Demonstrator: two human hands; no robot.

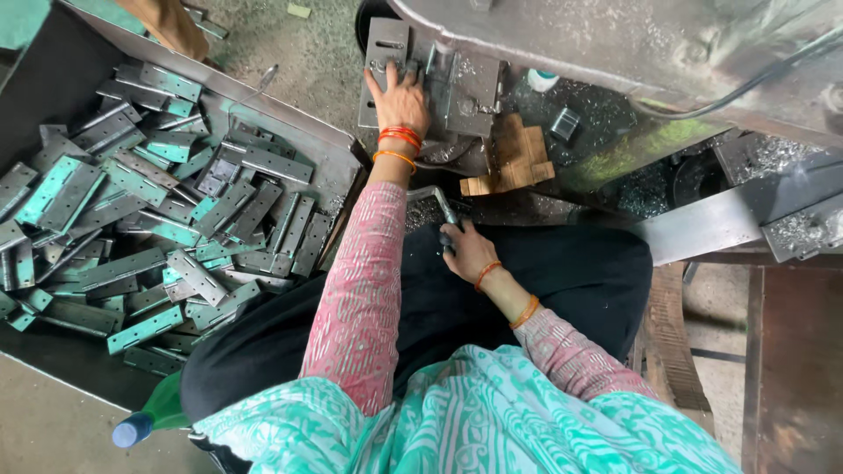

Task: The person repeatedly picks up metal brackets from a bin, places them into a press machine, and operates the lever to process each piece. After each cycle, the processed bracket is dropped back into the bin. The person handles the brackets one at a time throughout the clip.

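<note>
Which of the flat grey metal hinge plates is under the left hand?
The lone grey metal hinge plate on the machine bed, pressed by the left hand. The others lie heaped in the metal tray beside it.

Grey metal hinge plate [386,54], flat on the machine bed, pressed under the left hand [400,96]; second grey hinge [446,211], tilted, gripped by the right hand [470,250].

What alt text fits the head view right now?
A seated person's left hand presses a metal hinge plate on a machine bed, while the right hand holds a lever handle. A tray of metal hinges sits alongside.
</note>
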